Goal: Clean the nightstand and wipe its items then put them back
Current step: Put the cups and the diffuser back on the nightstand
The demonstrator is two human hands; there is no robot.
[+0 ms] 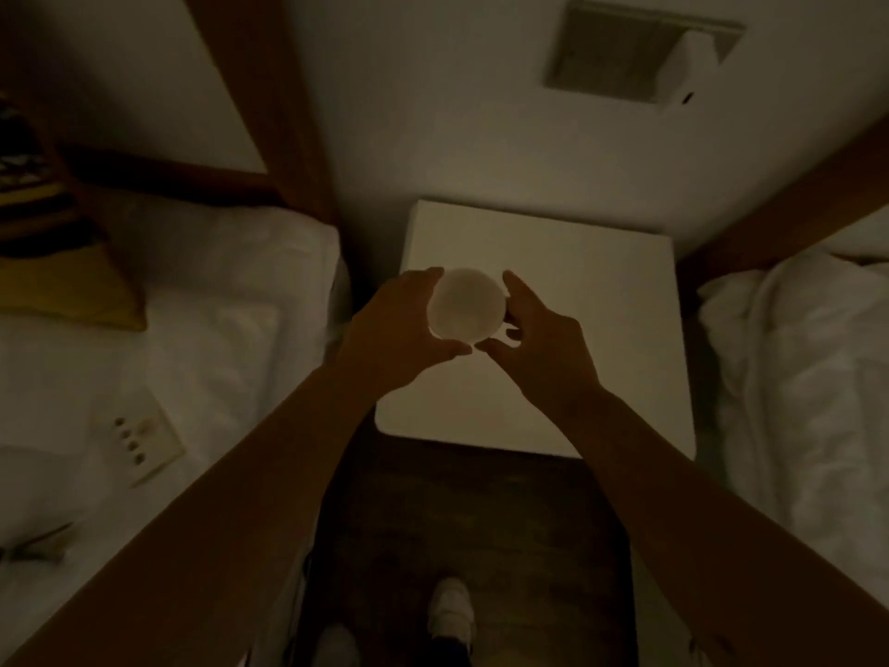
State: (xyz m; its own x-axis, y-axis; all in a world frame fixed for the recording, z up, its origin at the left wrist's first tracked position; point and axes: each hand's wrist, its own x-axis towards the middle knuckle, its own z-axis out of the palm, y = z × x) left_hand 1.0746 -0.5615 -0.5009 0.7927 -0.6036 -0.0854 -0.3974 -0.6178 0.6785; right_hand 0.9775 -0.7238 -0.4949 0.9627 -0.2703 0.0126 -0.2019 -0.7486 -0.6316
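White and round, the cup (466, 304) sits between my two hands above the nightstand's worktop (577, 300), toward its left side. My left hand (394, 329) curls its fingers around the left rim; my right hand (539, 334) clasps the right side, thumbs nearly meeting.

No text, label or number is legible anywhere.

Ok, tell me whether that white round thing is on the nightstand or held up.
Held. Both hands, left and right, curl round the white round thing over the nightstand; whether its base touches the top, cannot tell.
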